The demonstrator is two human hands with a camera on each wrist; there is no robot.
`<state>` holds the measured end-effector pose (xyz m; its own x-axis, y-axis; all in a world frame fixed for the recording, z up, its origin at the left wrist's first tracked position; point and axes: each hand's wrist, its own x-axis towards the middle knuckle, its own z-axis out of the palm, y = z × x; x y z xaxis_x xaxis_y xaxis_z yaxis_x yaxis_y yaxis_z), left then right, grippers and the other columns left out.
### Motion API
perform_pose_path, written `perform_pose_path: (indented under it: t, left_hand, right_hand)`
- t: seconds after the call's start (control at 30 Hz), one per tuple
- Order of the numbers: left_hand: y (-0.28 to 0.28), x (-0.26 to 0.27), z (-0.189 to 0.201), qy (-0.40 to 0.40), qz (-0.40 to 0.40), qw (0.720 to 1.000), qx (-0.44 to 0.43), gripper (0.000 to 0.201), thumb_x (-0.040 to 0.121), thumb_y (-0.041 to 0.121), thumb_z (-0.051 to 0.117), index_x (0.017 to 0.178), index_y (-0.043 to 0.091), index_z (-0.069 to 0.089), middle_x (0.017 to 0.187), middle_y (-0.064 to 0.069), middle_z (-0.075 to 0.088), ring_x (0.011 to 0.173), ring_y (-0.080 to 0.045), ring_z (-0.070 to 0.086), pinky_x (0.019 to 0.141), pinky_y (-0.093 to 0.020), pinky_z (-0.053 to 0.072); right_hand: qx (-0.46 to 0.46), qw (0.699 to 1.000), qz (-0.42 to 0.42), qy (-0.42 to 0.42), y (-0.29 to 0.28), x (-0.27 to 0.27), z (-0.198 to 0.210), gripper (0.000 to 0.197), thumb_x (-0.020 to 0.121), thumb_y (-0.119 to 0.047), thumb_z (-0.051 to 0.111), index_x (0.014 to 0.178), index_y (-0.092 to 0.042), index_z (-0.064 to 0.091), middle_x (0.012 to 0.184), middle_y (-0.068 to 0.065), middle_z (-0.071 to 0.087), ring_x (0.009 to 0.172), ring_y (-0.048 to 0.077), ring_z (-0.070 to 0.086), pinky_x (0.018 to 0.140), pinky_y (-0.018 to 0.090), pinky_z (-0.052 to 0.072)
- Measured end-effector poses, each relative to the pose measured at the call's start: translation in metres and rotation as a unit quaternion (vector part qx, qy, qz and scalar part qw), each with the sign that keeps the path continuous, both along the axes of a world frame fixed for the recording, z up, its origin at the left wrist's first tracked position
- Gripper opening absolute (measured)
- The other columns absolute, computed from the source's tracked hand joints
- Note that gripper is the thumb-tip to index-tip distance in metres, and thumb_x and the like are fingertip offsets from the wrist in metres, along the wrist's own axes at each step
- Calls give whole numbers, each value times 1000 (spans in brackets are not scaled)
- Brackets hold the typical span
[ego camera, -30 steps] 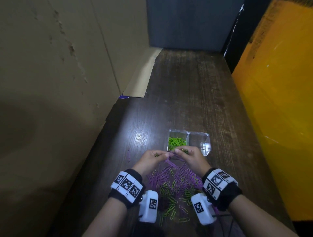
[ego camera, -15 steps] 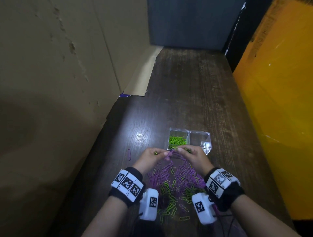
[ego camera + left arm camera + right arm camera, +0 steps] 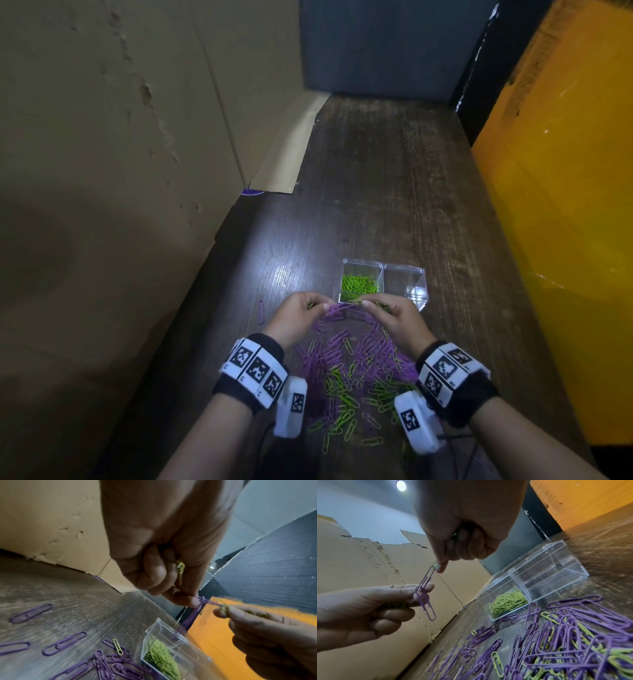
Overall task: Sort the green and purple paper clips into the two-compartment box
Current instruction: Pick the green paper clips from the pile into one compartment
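My left hand (image 3: 322,306) pinches a chain of linked purple clips (image 3: 426,599) between thumb and forefinger, with several green clips (image 3: 181,566) tucked in its palm. My right hand (image 3: 365,303) pinches a small green clip (image 3: 434,564) hooked onto the top purple clip (image 3: 427,579). Both hands hover just in front of the clear two-compartment box (image 3: 422,278). Its left compartment holds green clips (image 3: 359,284); its right compartment (image 3: 556,566) holds nothing. A mixed pile of purple and green clips (image 3: 356,373) lies on the table between my wrists.
The dark wooden table (image 3: 394,178) runs between a cardboard wall (image 3: 120,171) on the left and an orange panel (image 3: 565,205) on the right. One stray purple clip (image 3: 261,312) lies left of my left hand. A dark panel (image 3: 376,44) closes the far end.
My hands have drawn slightly apart, stretching the linked clips between them. The box and pile have not moved.
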<state>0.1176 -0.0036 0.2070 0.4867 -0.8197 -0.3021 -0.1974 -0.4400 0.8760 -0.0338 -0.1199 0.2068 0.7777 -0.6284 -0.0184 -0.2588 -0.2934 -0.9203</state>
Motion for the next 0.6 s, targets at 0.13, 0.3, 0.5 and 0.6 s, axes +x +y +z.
perform_pose_path:
  t: [0.13, 0.3, 0.5, 0.6]
  left_hand:
    - [-7, -5, -6, -113, 38, 993, -12, 15, 94, 15, 48, 84, 21, 58, 93, -5, 66, 88, -21, 60, 86, -34, 47]
    - [-11, -18, 1, -62, 115, 982, -139, 17, 96, 7, 41, 92, 14, 56, 80, 6, 55, 78, -10, 51, 70, -11, 40]
    - [-10, -24, 8, -2, 89, 975, -204, 33, 95, 2, 41, 78, 29, 49, 77, 11, 50, 71, 9, 48, 68, -2, 37]
    - [-7, -15, 1, -30, 47, 980, -191, 33, 93, 2, 46, 79, 32, 52, 82, 10, 53, 81, -2, 50, 77, -13, 38]
  right_hand:
    - [24, 1000, 5, -7, 3, 4, 0, 19, 89, -7, 56, 103, -3, 69, 93, -5, 67, 77, -20, 59, 73, 0, 43]
    - [102, 994, -19, -45, 0, 10, 3, 21, 89, -2, 54, 107, 5, 64, 81, -2, 65, 66, -15, 61, 64, 3, 44]
    - [122, 990, -36, -61, -2, 13, 13, 16, 90, 0, 51, 89, 3, 67, 49, -15, 64, 51, -11, 58, 56, 5, 42]
    - [174, 984, -18, -40, 0, 11, 22, 22, 92, 0, 47, 77, 1, 62, 28, -9, 41, 27, -2, 32, 36, 5, 24]
